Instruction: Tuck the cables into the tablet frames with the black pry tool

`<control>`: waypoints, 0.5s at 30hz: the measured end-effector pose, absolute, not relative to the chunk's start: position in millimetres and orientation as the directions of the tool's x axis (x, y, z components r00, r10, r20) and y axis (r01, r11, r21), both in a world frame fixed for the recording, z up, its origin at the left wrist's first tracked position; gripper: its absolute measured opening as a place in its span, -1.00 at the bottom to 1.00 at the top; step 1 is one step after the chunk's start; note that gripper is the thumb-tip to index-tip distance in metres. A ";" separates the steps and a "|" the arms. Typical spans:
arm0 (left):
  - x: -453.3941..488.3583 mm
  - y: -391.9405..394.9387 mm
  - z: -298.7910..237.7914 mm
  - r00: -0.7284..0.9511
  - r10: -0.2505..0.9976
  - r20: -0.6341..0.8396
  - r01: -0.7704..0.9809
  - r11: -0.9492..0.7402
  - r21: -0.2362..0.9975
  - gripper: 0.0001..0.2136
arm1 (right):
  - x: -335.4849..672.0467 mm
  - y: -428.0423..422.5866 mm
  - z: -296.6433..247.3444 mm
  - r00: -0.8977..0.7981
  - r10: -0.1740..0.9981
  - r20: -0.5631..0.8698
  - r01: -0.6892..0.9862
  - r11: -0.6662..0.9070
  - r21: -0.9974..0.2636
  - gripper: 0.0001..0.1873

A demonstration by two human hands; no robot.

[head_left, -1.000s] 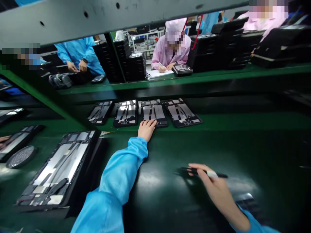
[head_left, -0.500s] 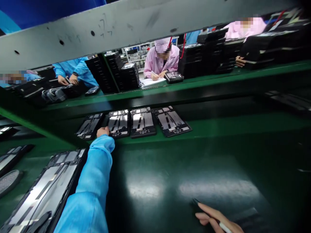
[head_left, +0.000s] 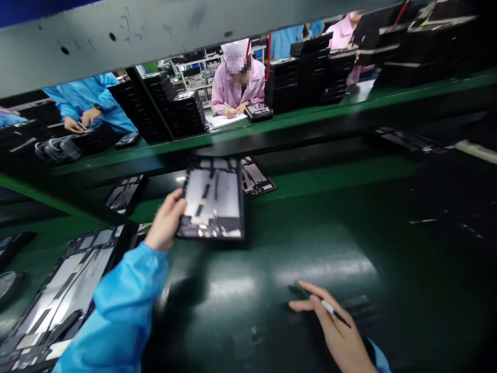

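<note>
My left hand (head_left: pixel 166 220) grips an opened tablet (head_left: pixel 213 197) by its left edge, raised above the green bench. Its silvery inside faces me, with dark cables running down the middle; motion blurs it slightly. At lower right, my right hand (head_left: pixel 336 326) holds a slim pen-like tool (head_left: pixel 328 306), white in the middle and dark at the end, between its fingers above the bench. Another opened tablet (head_left: pixel 126 194) lies at the back, left of the left hand. One more tablet (head_left: pixel 257 177) shows behind the held one, partly covered by it.
A large opened tablet (head_left: pixel 73 290) lies at left, near my sleeve. A green post (head_left: pixel 70 197) and a grey overhead beam (head_left: pixel 163 36) frame the bench. Beyond the raised shelf (head_left: pixel 229 137), a person in pink (head_left: pixel 238 85) writes near stacked black trays (head_left: pixel 182 114).
My left hand has lifted a tablet from the back row and brought it rightward and nearer. My right hand has come further into view with the tool. The view has shifted slightly.
</note>
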State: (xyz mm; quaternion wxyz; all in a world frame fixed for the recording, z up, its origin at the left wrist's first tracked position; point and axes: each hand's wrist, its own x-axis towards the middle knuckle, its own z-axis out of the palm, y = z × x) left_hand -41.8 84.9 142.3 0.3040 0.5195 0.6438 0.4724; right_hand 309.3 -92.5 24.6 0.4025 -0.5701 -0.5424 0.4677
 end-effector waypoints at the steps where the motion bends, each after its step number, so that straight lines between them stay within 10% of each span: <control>1: -23.0 63.4 122.6 -0.248 0.968 0.034 0.300 0.044 0.953 -0.40 | 312.9 -86.9 28.5 0.000 0.997 -0.074 0.236 -0.072 -0.969 -0.56; 6: 44.5 -7.4 46.8 -0.092 0.977 -0.190 0.129 0.201 0.971 -0.34 | 320.8 -58.4 41.2 -0.169 0.984 -0.059 0.386 0.011 -0.923 -0.28; 15: 8.8 -46.1 51.3 0.399 0.914 -0.074 0.678 -0.239 0.695 -0.36 | 325.2 -47.3 30.2 -0.264 0.962 -0.066 0.485 0.073 -0.872 -0.21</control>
